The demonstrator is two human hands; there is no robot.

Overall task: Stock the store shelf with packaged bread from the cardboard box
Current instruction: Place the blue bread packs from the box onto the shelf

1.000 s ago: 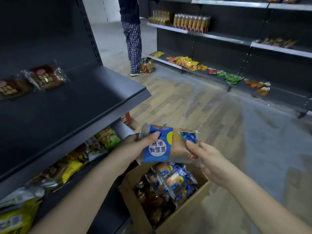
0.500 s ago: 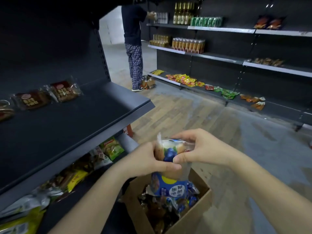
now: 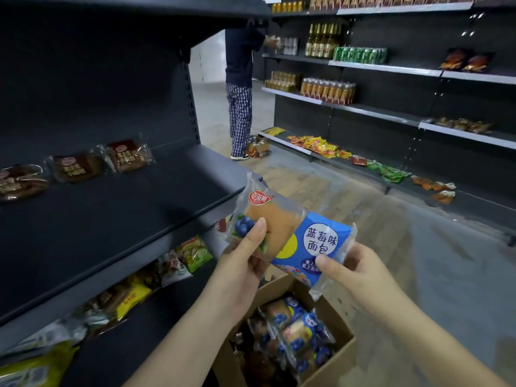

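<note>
A blueberry bread packet (image 3: 290,233), clear wrap with a blue label, is held face-up over the open cardboard box (image 3: 339,356). My left hand (image 3: 243,261) grips its left end, thumb on the blueberry picture. My right hand (image 3: 351,270) pinches its lower right end. Several more blue bread packets (image 3: 296,333) lie in the box. The dark shelf (image 3: 111,216) on the left carries three brown bread packets (image 3: 128,156) along its back.
Below the dark shelf, a lower shelf holds yellow and green snack bags (image 3: 192,254). Across the wooden aisle, shelving (image 3: 377,69) carries bottles, cans and snacks. A person (image 3: 240,88) in checked trousers stands at its far end beside a small box (image 3: 258,148).
The packet hung upright between both hands half a second ago; it is now turned flat with its label facing up and raised nearer the shelf edge. The view has tilted upward.
</note>
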